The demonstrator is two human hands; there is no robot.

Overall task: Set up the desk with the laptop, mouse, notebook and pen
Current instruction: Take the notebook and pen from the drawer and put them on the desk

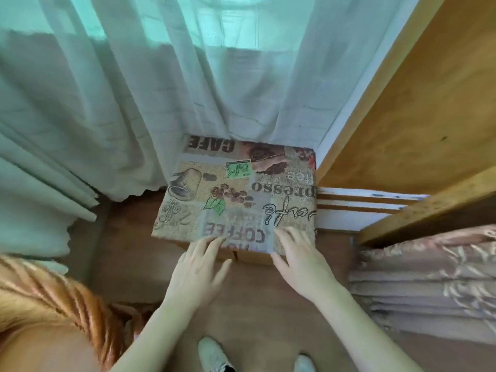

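A small surface point(188, 224) draped in a coffee-print cloth point(236, 194) stands against sheer white curtains point(134, 89), which hang over its far edge. A wooden shelf unit point(402, 116) crowds its right side; folded patterned fabric point(424, 285) is stacked on the lower shelf. An orange patterned cushion point(48, 304) sits lower left. Both hands reach forward, palms down. The left hand point(196, 267) has fingers spread, tips touching the cloth's near edge. The right hand point(300, 261) rests fingers splayed on the near right corner; neither grips anything. Laptop, mouse, notebook and pen are nowhere visible. White shoes point(214, 355) are cut off at the bottom edge.
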